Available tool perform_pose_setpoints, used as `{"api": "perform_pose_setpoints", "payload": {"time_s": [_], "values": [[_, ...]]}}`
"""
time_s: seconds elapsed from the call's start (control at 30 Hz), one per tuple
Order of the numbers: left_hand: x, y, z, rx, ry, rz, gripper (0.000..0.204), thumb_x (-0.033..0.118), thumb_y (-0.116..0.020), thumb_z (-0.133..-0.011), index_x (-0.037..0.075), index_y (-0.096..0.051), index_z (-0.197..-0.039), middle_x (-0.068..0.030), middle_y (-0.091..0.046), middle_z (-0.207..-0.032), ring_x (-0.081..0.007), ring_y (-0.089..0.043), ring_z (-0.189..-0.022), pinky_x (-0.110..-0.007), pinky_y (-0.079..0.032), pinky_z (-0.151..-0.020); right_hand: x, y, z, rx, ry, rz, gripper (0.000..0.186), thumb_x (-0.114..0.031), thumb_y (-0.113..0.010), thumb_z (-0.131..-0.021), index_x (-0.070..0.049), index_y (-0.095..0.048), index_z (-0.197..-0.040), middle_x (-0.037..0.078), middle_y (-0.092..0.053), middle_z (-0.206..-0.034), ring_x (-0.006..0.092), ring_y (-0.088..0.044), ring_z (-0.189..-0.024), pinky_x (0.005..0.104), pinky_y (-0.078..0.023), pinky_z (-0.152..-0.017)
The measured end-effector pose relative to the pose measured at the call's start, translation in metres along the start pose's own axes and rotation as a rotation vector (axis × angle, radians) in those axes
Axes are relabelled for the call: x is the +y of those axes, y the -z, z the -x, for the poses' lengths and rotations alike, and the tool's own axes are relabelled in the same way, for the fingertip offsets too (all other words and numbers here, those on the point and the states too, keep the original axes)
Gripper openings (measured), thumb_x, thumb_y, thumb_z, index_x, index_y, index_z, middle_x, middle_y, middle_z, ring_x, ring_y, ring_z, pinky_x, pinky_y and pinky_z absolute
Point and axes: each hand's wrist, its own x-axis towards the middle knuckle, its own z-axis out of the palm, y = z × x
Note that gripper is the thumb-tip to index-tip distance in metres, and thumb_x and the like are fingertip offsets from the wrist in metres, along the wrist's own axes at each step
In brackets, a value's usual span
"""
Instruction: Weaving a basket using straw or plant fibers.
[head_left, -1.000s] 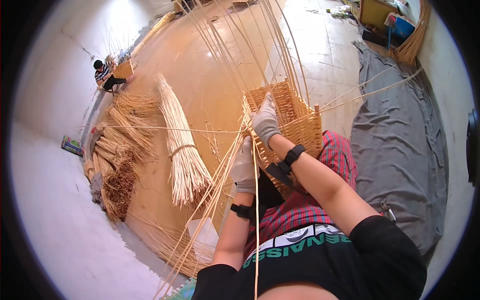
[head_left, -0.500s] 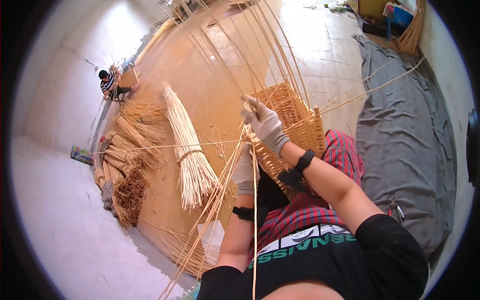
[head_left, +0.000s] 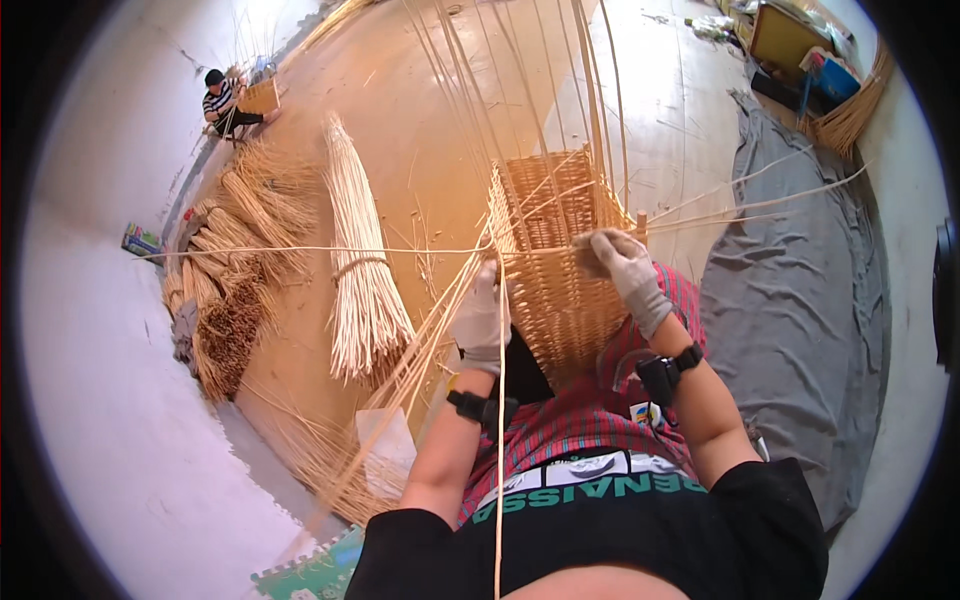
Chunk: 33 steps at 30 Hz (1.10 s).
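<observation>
A half-woven wicker basket (head_left: 565,310) rests against my lap, with tall upright rods (head_left: 590,90) rising from its far sides. At its near left corner my left hand (head_left: 482,320), in a pale glove, is closed on the basket edge; its fingertips are partly hidden by rods. My right hand (head_left: 628,270), gloved too, pinches a pale rod (head_left: 540,252) that lies along the near rim toward the right corner. Loose rods (head_left: 430,345) fan from the left corner down to the lower left. One long rod (head_left: 320,249) sticks out left, another (head_left: 499,480) hangs toward me.
A tied bundle of peeled rods (head_left: 352,250) lies on the floor left of the basket. Beyond it are several darker bundles (head_left: 235,300) by the wall. A grey cloth (head_left: 790,330) spreads at right. Far left, another person (head_left: 222,100) sits with a basket.
My right hand has moved from the left corner rightward and down along the near rim, drawing the rod across. My left hand stays at the corner. The whole view has shifted slightly.
</observation>
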Motion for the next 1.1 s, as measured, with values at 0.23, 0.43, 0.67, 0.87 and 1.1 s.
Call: {"api": "perform_pose_setpoints", "payload": {"time_s": [0.23, 0.43, 0.67, 0.87, 1.1], "values": [[0.052, -0.022, -0.044, -0.134, 0.121, 0.861, 0.037, 0.006, -0.056, -0.099, 0.014, -0.050, -0.134, -0.0099, -0.066, -0.100, -0.0191, -0.065, -0.054, -0.035, -0.050, -0.047, -0.018, -0.030, 0.014, 0.323, -0.077, 0.171, 0.027, -0.022, -0.063, -0.103, -0.007, -0.067, -0.125, 0.009, -0.075, -0.106, 0.0141, -0.073, -0.088, 0.0280, -0.058, -0.068], [0.059, -0.039, -0.049, -0.181, 0.409, 0.997, 0.019, 0.025, -0.055, -0.107, 0.011, -0.046, -0.100, -0.0020, -0.052, -0.069, -0.0140, -0.057, -0.041, -0.028, -0.045, -0.035, -0.066, -0.094, -0.066, 0.250, 0.773, 1.378, 0.052, 0.000, -0.060, -0.094, -0.001, -0.048, -0.145, 0.014, -0.068, -0.124, 0.0227, -0.068, -0.114, 0.0313, -0.059, -0.085], [0.087, -0.032, -0.035, 0.388, -0.166, 0.271, 0.051, 0.015, -0.066, -0.096, 0.022, -0.050, -0.143, -0.0138, -0.062, -0.115, -0.0242, -0.069, -0.069, -0.041, -0.057, -0.062, -0.047, 0.008, 0.019, 0.433, 0.143, 0.291, 0.038, 0.002, -0.054, -0.100, -0.001, -0.047, -0.137, 0.013, -0.070, -0.101, 0.0241, -0.070, -0.083, 0.0347, -0.056, -0.076], [0.138, -0.052, -0.023, -0.177, -0.172, 0.031, 0.078, 0.008, -0.056, -0.094, 0.040, -0.029, -0.160, -0.0180, -0.056, -0.125, -0.0299, -0.067, -0.057, -0.045, -0.055, -0.050, -0.079, 0.030, -0.051, 0.330, 0.771, 1.376, 0.033, -0.005, -0.058, -0.102, -0.006, -0.056, -0.134, 0.016, -0.067, -0.109, 0.0240, -0.069, -0.092, 0.0355, -0.057, -0.079], [0.131, -0.056, -0.033, -0.319, -0.221, 0.016, 0.069, 0.010, -0.048, -0.098, 0.043, -0.034, -0.157, -0.0175, -0.055, -0.129, -0.0297, -0.069, -0.061, -0.041, -0.056, -0.053, -0.082, 0.070, -0.008, 0.500, 0.263, -0.120, 0.028, -0.027, -0.044, -0.112, -0.006, -0.057, -0.127, -0.005, -0.037, -0.067, 0.0072, -0.038, -0.057, 0.0347, -0.051, -0.061]]}}
